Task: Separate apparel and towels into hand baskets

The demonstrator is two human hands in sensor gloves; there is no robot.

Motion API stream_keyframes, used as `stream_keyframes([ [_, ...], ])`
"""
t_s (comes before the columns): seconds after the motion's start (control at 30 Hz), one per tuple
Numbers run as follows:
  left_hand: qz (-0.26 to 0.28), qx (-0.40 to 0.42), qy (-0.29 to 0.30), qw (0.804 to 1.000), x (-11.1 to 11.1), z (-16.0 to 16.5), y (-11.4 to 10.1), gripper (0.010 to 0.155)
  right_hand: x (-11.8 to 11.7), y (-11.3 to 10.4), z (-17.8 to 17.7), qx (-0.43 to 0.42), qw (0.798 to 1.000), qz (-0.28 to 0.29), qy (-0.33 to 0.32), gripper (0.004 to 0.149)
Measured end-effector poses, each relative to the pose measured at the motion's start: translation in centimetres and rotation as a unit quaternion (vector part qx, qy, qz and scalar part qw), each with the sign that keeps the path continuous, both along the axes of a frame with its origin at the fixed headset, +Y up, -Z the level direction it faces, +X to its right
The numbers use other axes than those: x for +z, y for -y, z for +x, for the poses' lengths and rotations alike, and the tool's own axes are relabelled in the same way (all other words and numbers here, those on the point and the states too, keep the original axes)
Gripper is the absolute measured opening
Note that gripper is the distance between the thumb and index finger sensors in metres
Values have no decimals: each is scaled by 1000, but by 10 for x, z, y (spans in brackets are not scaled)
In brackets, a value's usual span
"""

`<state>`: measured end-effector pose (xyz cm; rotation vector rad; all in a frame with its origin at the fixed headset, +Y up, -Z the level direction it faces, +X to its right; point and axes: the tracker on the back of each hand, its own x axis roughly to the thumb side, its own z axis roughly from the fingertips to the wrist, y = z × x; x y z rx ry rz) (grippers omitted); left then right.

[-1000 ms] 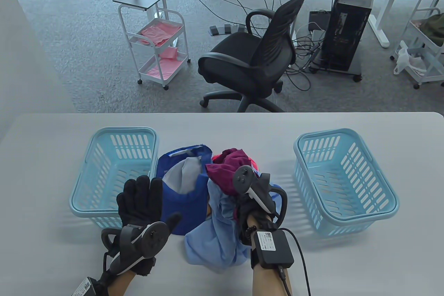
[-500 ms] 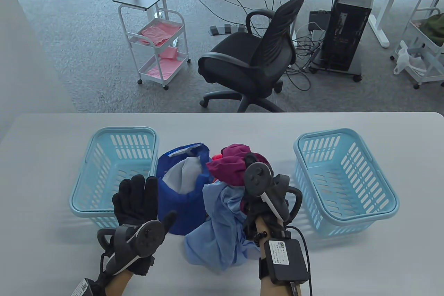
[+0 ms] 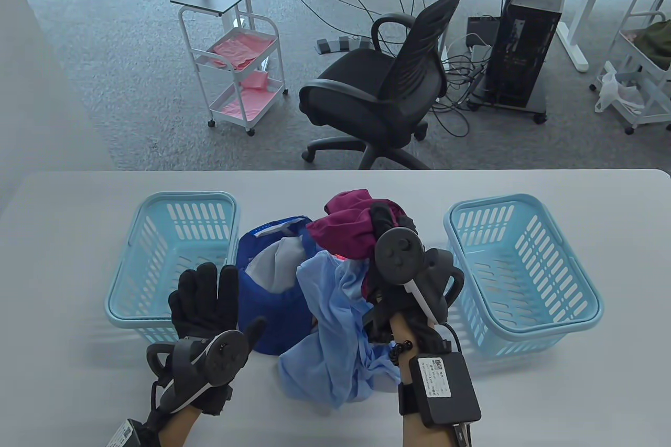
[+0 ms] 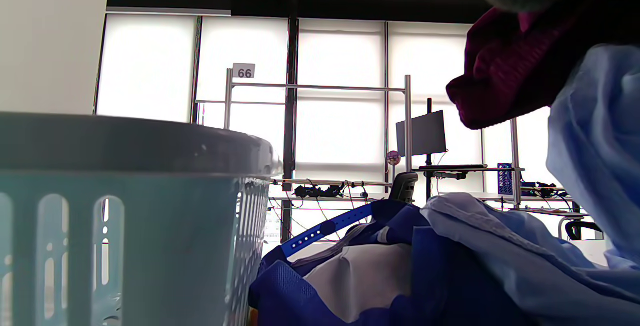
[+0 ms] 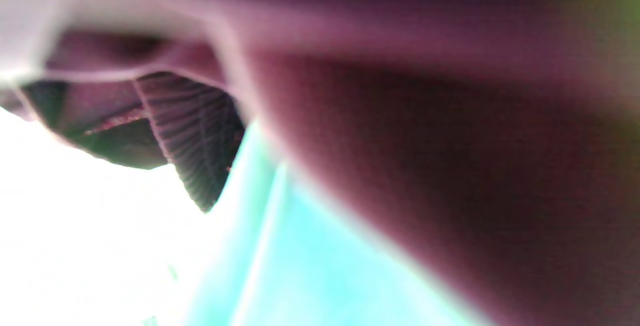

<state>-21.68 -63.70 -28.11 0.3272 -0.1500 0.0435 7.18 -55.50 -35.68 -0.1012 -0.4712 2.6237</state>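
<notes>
1. Since 1 s ago my R hand [image 3: 390, 237] has gone up and toward the far-right, taking the maroon cloth [image 3: 343, 224] with it; the pile's top now sits higher. L hand [image 3: 207, 295] has barely moved.
2. R hand: fingers curled into the maroon cloth, grasping it. The blue shirt [image 3: 335, 326] drapes below, maybe snagged; can't tell if it's in the grip too.
3. L hand: flat, fingers straight, holding nothing, just beside the left basket [image 3: 173, 258].
4. Key relation: the right basket [image 3: 519, 269] lies to the R of my R hand, near, empty. R hand is the closer one by far, so I'd carry rightward over its rim.
5. Blue bag [image 3: 272, 279] sits on the table btw the L hand and the pile.
</notes>
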Motion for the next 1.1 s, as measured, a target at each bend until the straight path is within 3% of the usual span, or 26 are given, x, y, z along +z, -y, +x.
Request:
stream_keyframes([
  [0.37, 9, 8, 0, 1000, 0, -2, -5, 93, 1, -55, 2, -17, 998, 61, -3, 67],
  [0.7, 8, 13, -11, 1000, -2, -8, -6, 93, -9, -91, 5, -12, 997, 83, 0, 64],
  [0.93, 13, 7, -12, 1000, -2, -7, -7, 93, -7, -110, 59, 35, 993, 76, 78, 64],
  [1.1, 13, -1, -11, 1000, 0, -4, -6, 93, -11, -87, 115, 83, 984, 9, 159, 65],
])
